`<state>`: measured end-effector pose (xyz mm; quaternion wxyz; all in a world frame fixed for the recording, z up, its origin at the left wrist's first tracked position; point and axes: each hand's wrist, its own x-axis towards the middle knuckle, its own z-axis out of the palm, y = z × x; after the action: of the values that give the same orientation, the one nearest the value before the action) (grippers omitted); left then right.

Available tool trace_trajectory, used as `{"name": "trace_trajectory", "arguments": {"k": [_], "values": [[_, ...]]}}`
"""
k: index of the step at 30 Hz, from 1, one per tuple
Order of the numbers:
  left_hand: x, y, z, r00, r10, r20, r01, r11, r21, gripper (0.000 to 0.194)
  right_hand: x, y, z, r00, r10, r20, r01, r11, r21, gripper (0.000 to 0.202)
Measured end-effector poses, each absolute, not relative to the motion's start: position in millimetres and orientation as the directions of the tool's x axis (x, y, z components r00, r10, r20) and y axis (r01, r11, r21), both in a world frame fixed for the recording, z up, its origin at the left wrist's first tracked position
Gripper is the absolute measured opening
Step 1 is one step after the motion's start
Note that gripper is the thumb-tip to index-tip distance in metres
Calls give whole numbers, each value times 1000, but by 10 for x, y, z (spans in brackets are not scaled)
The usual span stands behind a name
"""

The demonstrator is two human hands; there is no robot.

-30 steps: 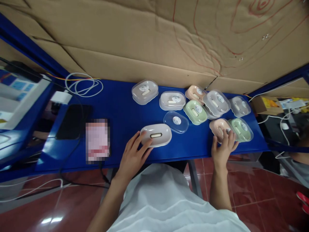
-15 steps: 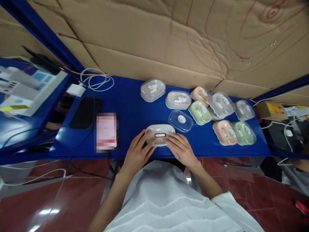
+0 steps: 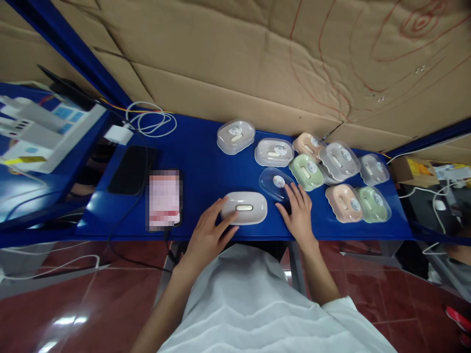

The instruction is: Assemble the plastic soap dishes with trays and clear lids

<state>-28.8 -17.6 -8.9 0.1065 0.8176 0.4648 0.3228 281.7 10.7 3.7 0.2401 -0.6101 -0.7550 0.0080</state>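
Note:
A white oval soap dish [image 3: 257, 200] with a pale slot-shaped piece in its middle lies in front of me on the blue table. My left hand [image 3: 212, 228] holds it at its left end, with one finger reaching over the rim. To the right, my right hand [image 3: 297, 212] has its fingers stretched out and its thumb apart. Those fingertips are at the right edge of a clear plastic lid [image 3: 270, 185] with a round sticker, which lies flat behind the dish. Whether they touch the lid I cannot tell.
Several lidded soap dishes stand at the back and right, among them a green one [image 3: 304, 174] and a pink one [image 3: 340, 198]. At left lie a black phone [image 3: 128, 171], a blurred-out device [image 3: 164, 198] and a coiled white cable [image 3: 150, 128]. Cardboard [image 3: 221, 63] walls the back.
My right hand has let go of the soap dish's right end and moved right to the clear lid. The left hand stays at the dish.

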Motion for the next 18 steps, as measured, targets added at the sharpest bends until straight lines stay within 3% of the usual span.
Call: {"name": "trace_trajectory", "arguments": {"k": [4, 7, 12, 18], "values": [[-293, -169, -112, 292, 863, 413, 621, -499, 604, 42, 2911, 135, 10, -47, 932, 359, 870, 215, -445, 48], [-288, -147, -111, 268, 905, 332, 615, -425, 664, 56, 2844, 76, 51, -133, 928, 348, 792, 311, -526, 48], [-263, -75, -113, 242, 940, 240, 586, -339, 736, 78, 2616, -37, 87, -444, 839, 314, 684, 544, -487, 56], [-245, 5, -164, 247, 926, 285, 564, -377, 735, 61, 2484, -39, 55, -490, 809, 324, 684, 588, -432, 60]]}}
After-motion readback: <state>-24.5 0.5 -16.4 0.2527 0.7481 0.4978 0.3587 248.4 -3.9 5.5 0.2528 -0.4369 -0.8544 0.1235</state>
